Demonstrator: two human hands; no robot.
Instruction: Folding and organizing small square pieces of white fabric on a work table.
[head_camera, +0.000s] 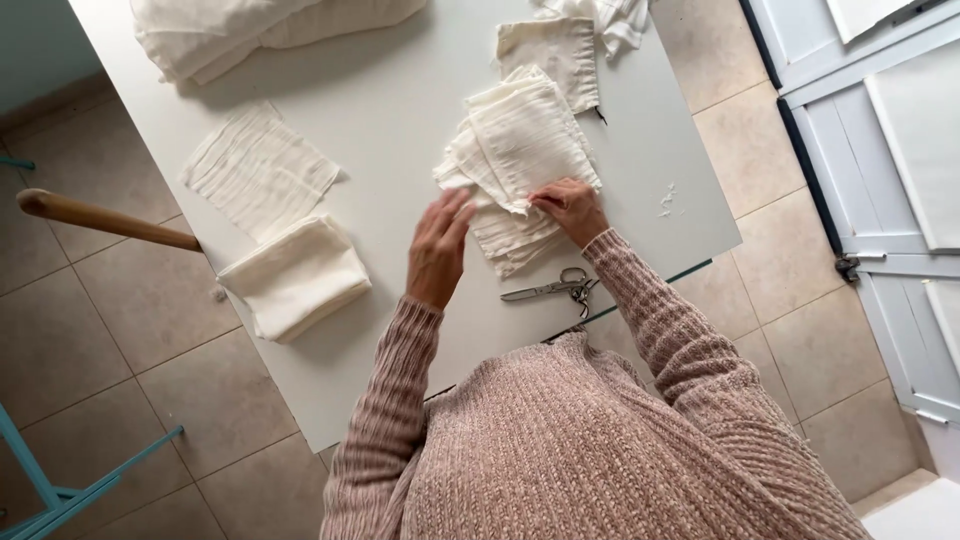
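My right hand (572, 208) pinches near edge of top cream cloth piece (525, 140) on the stack of cut cloth pieces (500, 235), mid counter (400, 110). Left hand (438, 248) w/ fingers apart, flat, touching stack's left edge, holding nothing. Scissors (553, 289) lie just near of stack. Folded cloth (295, 278) & pleated piece (260, 170) to the left, well apart.

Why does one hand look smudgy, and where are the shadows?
In the head view, the left hand looks a little soft at the fingers, likely motion blur, while the right hand on the stack of cream cloth pieces is sharper. The light is soft and even: faint shadows lie on the white table under the cloth and by the scissors. No glare.
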